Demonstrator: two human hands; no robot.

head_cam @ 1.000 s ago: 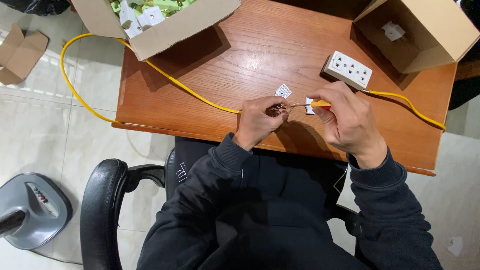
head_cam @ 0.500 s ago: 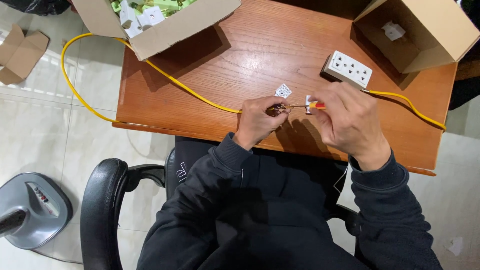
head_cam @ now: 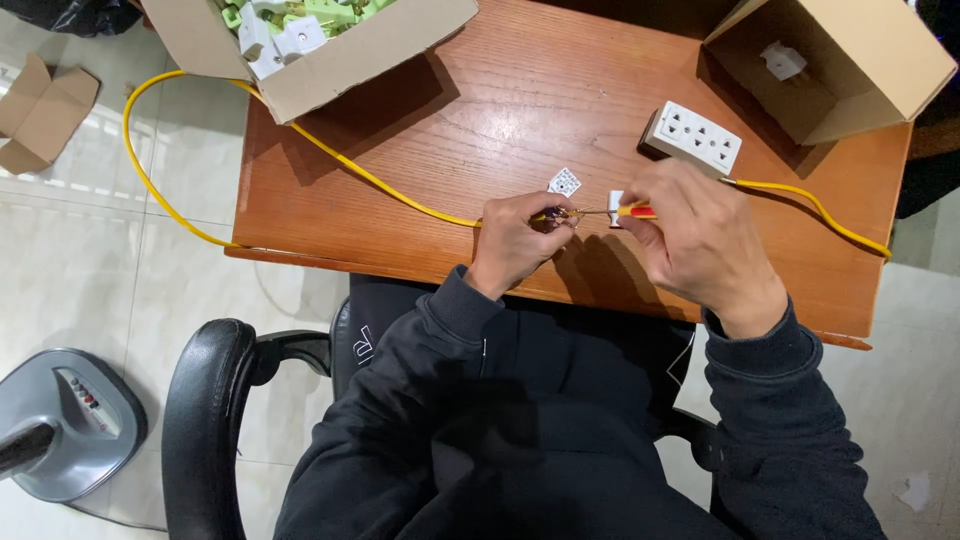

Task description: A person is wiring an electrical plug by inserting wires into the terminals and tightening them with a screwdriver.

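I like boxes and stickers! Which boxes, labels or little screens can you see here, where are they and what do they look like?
Open cardboard box: table's top left, brown, filled with white and green plastic parts.
Second cardboard box: table's top right, brown, one white part inside.
Flattened cardboard piece: floor, far left, brown.
Small label: on the table above the left hand, white square with dark print.
No screens show.

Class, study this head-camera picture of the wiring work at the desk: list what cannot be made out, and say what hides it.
1. Stripped end of the yellow cable: pinched in the left hand, too small.
2. Small white part: mostly covered by the right hand.
3. Tool with the red handle: handle buried in the right fingers.
4. Contents of the left cardboard box: cut off by the top edge.
5. Small white square tag: its print is too small.
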